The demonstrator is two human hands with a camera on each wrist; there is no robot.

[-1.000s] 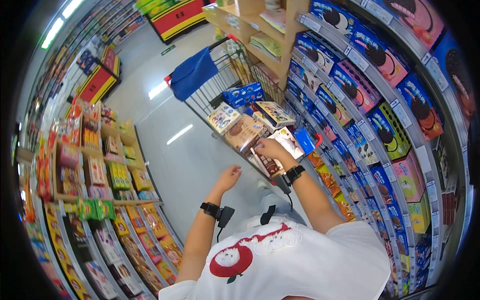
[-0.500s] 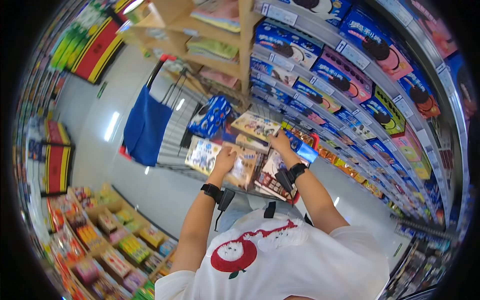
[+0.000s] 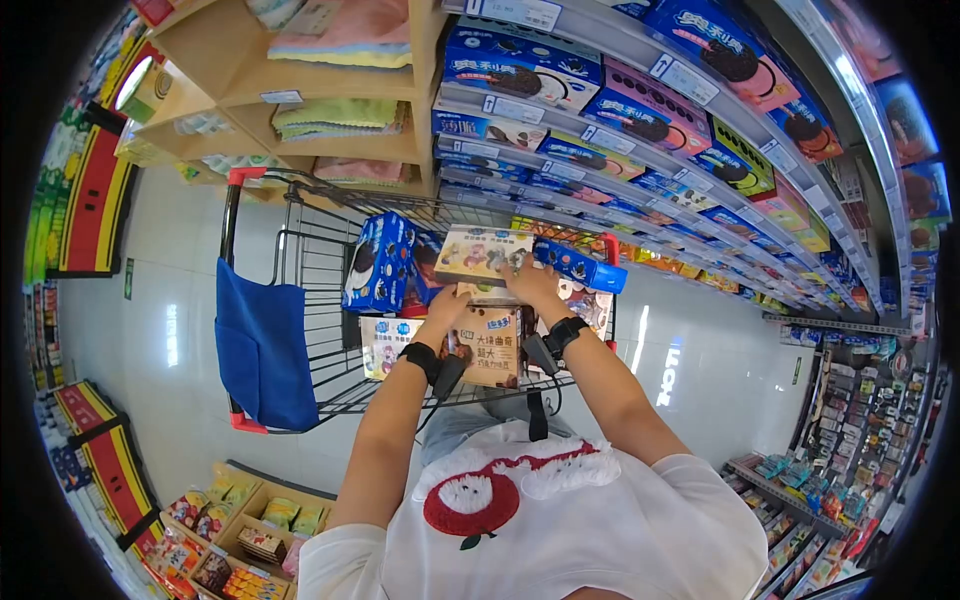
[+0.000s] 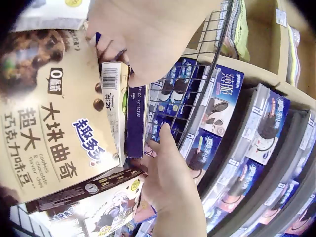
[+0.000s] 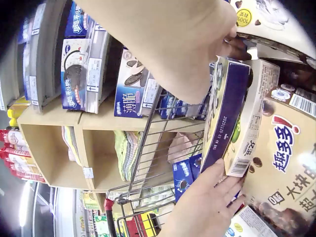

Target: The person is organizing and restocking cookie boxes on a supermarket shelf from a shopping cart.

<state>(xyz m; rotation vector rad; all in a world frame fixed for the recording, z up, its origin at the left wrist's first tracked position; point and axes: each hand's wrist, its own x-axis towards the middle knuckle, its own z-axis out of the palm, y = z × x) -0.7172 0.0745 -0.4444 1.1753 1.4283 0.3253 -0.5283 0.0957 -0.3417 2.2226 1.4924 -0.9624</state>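
In the head view, both hands are at a flat, cream biscuit box (image 3: 485,250) lying over a second, white-sided box (image 4: 112,108) in the shopping cart. My left hand (image 3: 446,308) grips the near left end, its thumb against the upper box's purple side (image 5: 228,118) in the right wrist view. My right hand (image 3: 533,284) holds the other end, with part of its fingers hidden behind the boxes in the left wrist view. Just below lies a tan chocolate chip cookie box (image 3: 490,345). A white cartoon-printed box (image 3: 388,345) sits to its left.
The wire cart (image 3: 330,290) has a blue cloth (image 3: 262,350) over its handle. A blue cookie box (image 3: 378,262) stands inside it. Biscuit shelves (image 3: 640,120) run along the far right side, beside a wooden rack (image 3: 235,60) of folded cloths.
The head view has turned, so the cart now lies straight across in front. My left hand came from outside the cart to the boxes; my right hand moved from the near boxes to the cream one.
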